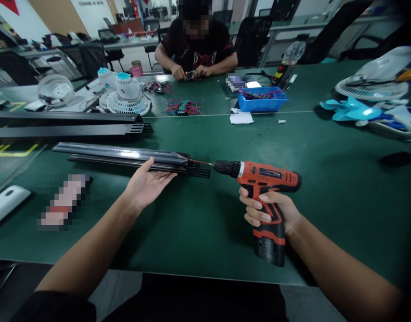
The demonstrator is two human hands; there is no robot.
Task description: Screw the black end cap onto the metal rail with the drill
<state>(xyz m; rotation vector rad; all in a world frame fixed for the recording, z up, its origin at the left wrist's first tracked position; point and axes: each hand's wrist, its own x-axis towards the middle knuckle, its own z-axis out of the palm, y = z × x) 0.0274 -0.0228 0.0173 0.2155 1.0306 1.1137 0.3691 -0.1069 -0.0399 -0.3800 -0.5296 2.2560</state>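
Note:
My right hand (266,208) is wrapped round the grip of an orange and black cordless drill (269,179). Its long thin bit (202,163) points left and its tip meets the end of a dark metal profile (125,153). Palm up, my left hand (147,183) rests against the near side of that profile, its fingers stretched out and its thumb up beside the upper edge. A second, black slotted strip (199,171) shows along the near side, partly behind my left fingers. Whether the bit enters a hole or a screw cannot be made out.
More long metal profiles (64,129) lie at left. Behind are fan parts (125,98), wired circuit boards (183,107) and a blue bin (262,102). Blue fan blades (356,109) lie at right, a phone (66,201) at left. A person (197,49) works opposite.

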